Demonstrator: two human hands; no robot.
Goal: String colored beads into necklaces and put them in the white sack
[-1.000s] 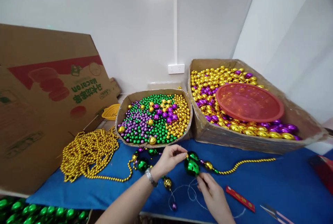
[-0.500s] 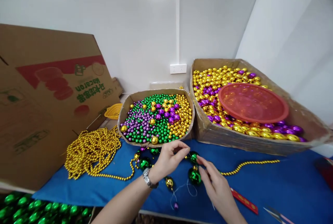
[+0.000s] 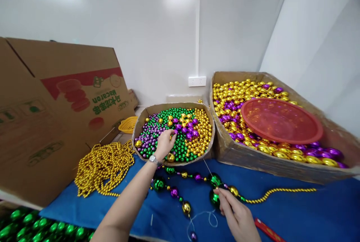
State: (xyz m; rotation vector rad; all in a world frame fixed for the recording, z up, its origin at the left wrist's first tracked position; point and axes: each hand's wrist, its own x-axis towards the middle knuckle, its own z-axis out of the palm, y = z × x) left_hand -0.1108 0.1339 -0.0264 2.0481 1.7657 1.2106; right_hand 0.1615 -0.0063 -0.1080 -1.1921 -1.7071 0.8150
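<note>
My left hand (image 3: pixel 165 143) reaches into the carton of small beads (image 3: pixel 135 125), its fingertips pinched at a purple bead (image 3: pixel 176 132). My right hand (image 3: pixel 237 214) is closed on the bead strand by a large green bead (image 3: pixel 214 199), partly covered by the fingers. Another large green bead (image 3: pixel 215 179) lies just above, and a thin clear thread (image 3: pixel 207 167) sticks up from it. The strand, with green, purple and gold beads, lies on the blue cloth. Near the front edge, a gold bead (image 3: pixel 186 208) and a small purple bead (image 3: pixel 193 236) hang on looping thread.
Right is a large carton (image 3: pixel 253 159) of gold and purple beads, with a red basin (image 3: pixel 281 120) on top. Left are a heap of gold bead chains (image 3: pixel 104 167), a yellow basket (image 3: pixel 128 125) and a big cardboard box (image 3: pixel 73 122). A red strip (image 3: pixel 268 230) lies front right.
My left hand has moved from the strand up and forward into the bead carton. My right hand stays at the green beads. The view has shifted, and the scissors are out of sight.
</note>
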